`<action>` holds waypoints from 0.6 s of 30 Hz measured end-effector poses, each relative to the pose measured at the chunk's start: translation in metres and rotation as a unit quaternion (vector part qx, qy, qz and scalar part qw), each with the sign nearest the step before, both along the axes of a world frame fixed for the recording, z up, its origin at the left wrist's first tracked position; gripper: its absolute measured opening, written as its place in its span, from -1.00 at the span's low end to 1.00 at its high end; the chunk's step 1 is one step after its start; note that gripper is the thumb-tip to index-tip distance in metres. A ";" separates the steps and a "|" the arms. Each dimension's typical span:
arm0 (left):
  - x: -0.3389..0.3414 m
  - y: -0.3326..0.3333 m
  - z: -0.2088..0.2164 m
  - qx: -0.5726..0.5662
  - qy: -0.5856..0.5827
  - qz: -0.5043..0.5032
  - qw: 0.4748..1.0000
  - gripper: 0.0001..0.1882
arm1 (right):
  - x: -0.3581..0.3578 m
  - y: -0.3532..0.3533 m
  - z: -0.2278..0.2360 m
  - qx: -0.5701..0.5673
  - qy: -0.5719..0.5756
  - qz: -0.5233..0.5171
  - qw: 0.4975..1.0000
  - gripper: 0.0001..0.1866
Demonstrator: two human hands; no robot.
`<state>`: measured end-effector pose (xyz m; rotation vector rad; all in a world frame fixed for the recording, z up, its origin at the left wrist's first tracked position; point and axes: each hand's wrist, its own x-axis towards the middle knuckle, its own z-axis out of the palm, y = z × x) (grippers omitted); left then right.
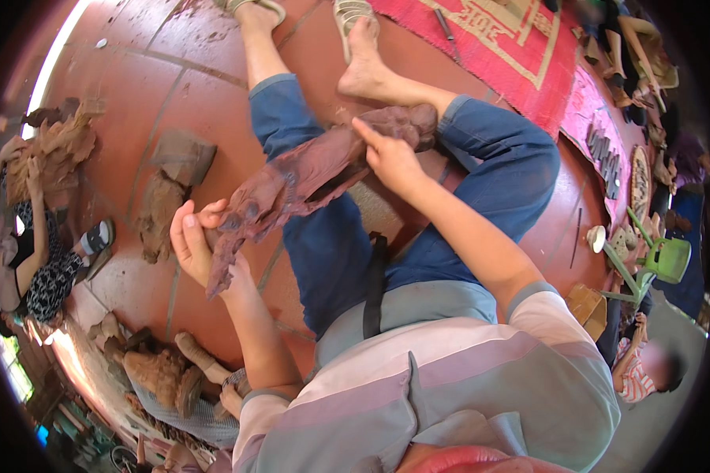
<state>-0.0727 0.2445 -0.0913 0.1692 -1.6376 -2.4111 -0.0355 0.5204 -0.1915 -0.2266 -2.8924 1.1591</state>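
Note:
A long, dark reddish-brown wood carving (292,185) with a rough, folded surface lies slantwise above my legs, its ragged narrow end toward the lower left. My left hand (199,240) grips that end from behind, partly covered by the wood. Near the thicker far end, my right hand (398,164) holds the carving's edge. Its index finger stretches along the top surface while the other fingers curl in. Beyond the carving's left end, brown wood blocks (185,158) and a rough wood piece (159,209) rest on the tiles.
Red floor tiles (205,102) surround me. A red patterned mat (521,55) lies at the upper right, with a dark tool (443,25) on it. Several metal tools (605,158) lie on pink cloth. A green chair (669,258) stands right. Other people work with wood pieces at the left.

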 end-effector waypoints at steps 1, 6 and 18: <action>0.002 0.000 0.002 0.006 0.007 -0.005 1.000 -0.76 | 0.003 -0.002 0.003 0.021 -0.012 -0.005 1.000 -0.42; 0.002 -0.006 -0.006 -0.009 0.025 -0.017 1.000 -0.76 | 0.063 0.029 0.029 0.056 -0.095 0.050 0.993 -0.48; 0.009 -0.008 -0.010 -0.028 0.024 -0.028 0.999 -0.75 | 0.021 0.000 0.036 0.121 -0.057 -0.019 0.991 -0.73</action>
